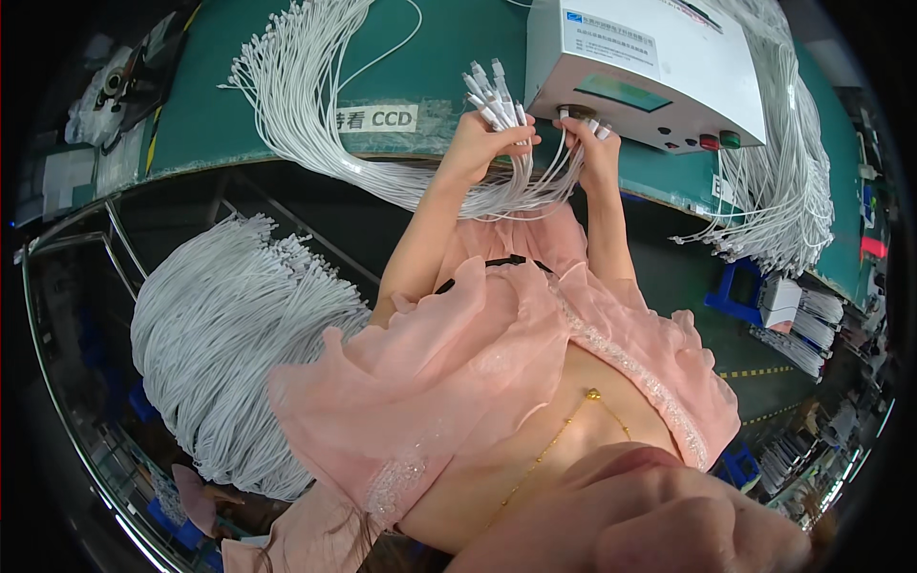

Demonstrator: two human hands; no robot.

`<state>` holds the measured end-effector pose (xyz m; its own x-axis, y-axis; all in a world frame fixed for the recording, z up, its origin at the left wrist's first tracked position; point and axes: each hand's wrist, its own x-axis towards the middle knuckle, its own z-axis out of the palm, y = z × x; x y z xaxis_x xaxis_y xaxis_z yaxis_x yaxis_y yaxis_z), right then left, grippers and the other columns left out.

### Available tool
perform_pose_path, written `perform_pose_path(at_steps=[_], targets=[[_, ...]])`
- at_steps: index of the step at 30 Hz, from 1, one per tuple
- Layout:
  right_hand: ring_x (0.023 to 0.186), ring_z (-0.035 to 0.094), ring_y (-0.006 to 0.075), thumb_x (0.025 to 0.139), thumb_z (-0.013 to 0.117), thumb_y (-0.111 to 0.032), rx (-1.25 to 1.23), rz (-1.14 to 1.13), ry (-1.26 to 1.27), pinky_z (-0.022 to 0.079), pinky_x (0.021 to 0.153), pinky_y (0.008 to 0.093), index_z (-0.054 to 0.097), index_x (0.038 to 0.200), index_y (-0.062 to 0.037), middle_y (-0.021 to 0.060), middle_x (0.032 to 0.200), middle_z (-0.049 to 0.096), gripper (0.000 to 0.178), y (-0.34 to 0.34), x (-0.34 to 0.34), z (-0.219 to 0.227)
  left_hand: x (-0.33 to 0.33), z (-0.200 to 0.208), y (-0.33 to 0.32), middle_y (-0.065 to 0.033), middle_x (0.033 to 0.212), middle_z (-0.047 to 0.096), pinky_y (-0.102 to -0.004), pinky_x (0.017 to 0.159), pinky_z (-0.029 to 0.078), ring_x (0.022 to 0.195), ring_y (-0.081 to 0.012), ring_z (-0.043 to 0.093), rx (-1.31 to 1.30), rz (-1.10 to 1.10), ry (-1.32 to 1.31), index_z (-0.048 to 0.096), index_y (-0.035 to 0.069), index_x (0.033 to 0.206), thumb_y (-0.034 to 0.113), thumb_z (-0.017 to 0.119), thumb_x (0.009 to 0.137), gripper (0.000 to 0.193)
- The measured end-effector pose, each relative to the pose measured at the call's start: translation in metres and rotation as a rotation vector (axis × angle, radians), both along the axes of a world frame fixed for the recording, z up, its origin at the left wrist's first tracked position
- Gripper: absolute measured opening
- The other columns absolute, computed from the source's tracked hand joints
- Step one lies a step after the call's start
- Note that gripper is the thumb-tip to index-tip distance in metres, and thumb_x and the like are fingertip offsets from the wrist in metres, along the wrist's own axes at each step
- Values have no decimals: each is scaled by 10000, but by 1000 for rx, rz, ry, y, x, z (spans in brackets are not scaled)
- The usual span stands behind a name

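My left hand (485,145) is closed around a bunch of white USB-type cables (495,98), their plugs fanned out above the fingers. My right hand (594,153) is closed on several more white cable ends (602,131). One plug, pinched between its thumb and fingers, points up at the lower front of a white tester box (621,76); whether it sits inside the socket I cannot tell. The cords hang below both hands and join a thick bundle (382,181) along the bench's front edge. A small green display (623,93) shows on the box's front.
A green bench (210,119) carries a large cable bundle (296,48) at left. More cables (788,181) drape over its right end. Beside me on the left lies a big pile of white cables (229,353), next to a metal rail (119,244). A blue stool (735,291) stands under the bench's right side.
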<state>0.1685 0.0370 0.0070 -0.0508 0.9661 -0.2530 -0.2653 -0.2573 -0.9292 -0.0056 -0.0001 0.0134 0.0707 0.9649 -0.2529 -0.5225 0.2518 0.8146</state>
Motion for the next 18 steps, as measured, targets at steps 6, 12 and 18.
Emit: perform_pose_path(at_steps=[6,12,18], targets=[[564,551,130,703,634,-36,5,8,6,400,524,241,582,652,12,41,557,528,86,4,-3,6,-4,3,0,-100,751,634,-183,465,501,655,-169,649,52,16,137,593,-27,836,8,705,707,175],[559,511,96,750,583,-110,97,-10,-129,374,521,231,631,731,59,33,579,556,177,2,-11,9,0,5,-1,-107,740,634,-191,444,495,635,-169,646,19,11,133,601,-22,804,12,712,696,159],[559,483,63,774,584,-78,173,165,-259,369,518,209,667,766,42,16,596,566,146,-23,-12,19,6,2,-4,-107,711,636,-207,456,495,598,-157,629,-12,-22,152,609,-16,774,13,730,664,166]])
